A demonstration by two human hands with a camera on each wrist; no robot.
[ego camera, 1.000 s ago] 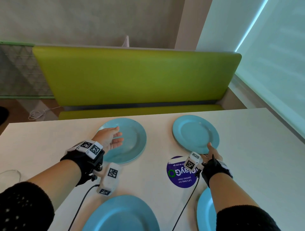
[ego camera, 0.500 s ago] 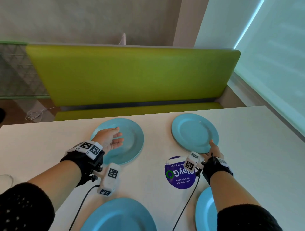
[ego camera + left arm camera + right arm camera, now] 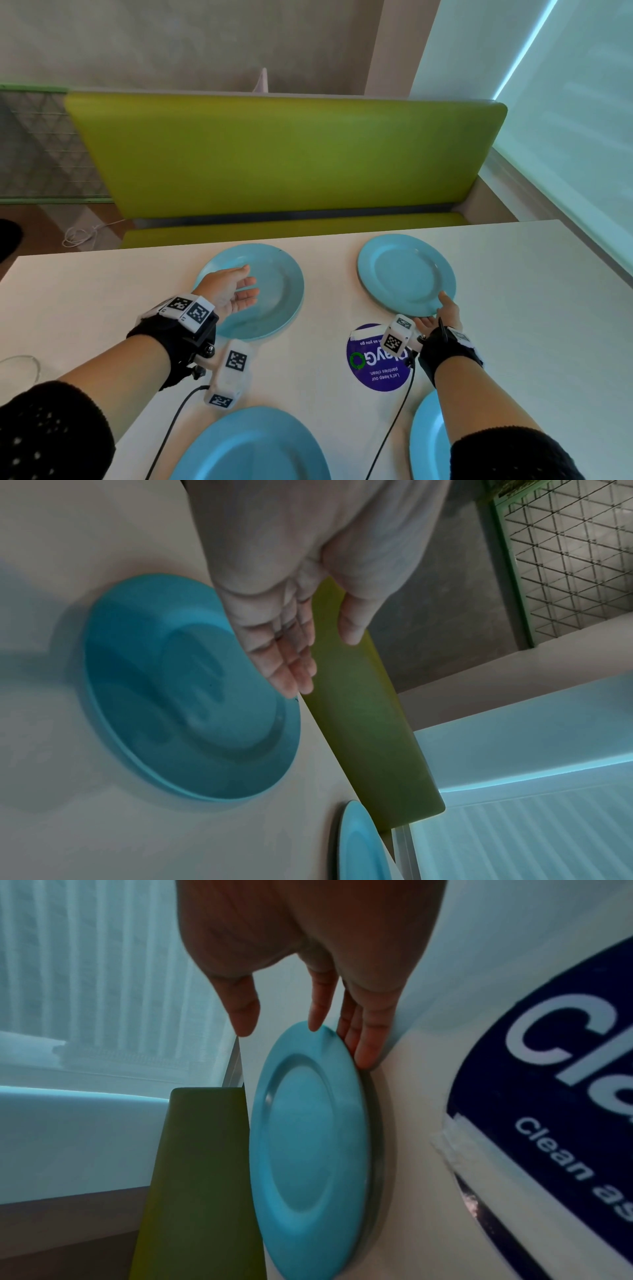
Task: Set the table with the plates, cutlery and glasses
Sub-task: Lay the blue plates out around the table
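Four plates down; right hand (image 3: 442,317), fingers loose, touches near rim of far-right plate (image 3: 406,274) just past the purple sticker (image 3: 376,365). Left hand (image 3: 229,291) hovers slack over far-left plate (image 3: 274,291), holding nothing.

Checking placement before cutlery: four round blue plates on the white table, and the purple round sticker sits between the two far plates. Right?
Not quite. Head view shows the purple round sticker nearer than the far plates, beside the right hand. The rest holds.

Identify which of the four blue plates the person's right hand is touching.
The far right plate, the one nearest the window. The right hand has its fingers at that plate's near rim. The far left plate sits under the open left hand; the two near plates are untouched.
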